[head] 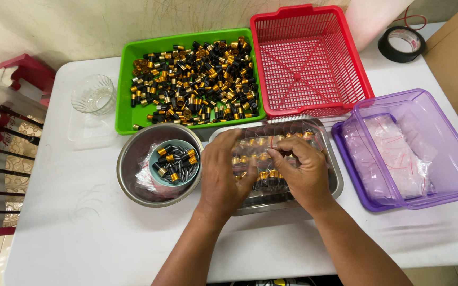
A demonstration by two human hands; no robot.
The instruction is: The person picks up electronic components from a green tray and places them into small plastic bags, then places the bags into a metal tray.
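- The left hand (219,177) and the right hand (303,172) meet over the steel tray (336,180), which stands on the white bench (80,228) right in front of the person
- Between them lies a clear plastic bag (263,159) filled with small black-and-gold caps; its long axis runs left to right across the tray, from one hand to the other
- The left grip is clenched on the bag's left end, fingers curled over the top of it, back of the hand toward the camera
- The right grip pinches the bag's upper edge near the middle, fingertips (278,154) pressed together on the plastic, so both hands are grasping the same bag
- The bag sits just beyond the knuckles, on the far side of both palms, and neither hand is nearer than the other: each touches it
- To the left, just beside the tray, a steel bowl (133,180) holds a small teal cup (157,177) of the same caps, nearest the left hand
- Beyond the hands a green basket (125,90) is heaped with loose caps, and a red basket (314,58) stands beside it
- To the right a purple tub (361,180) holds empty clear bags, nearer the right hand
- A glass bowl (94,94) and a roll of black tape (402,44) stand well apart from the work
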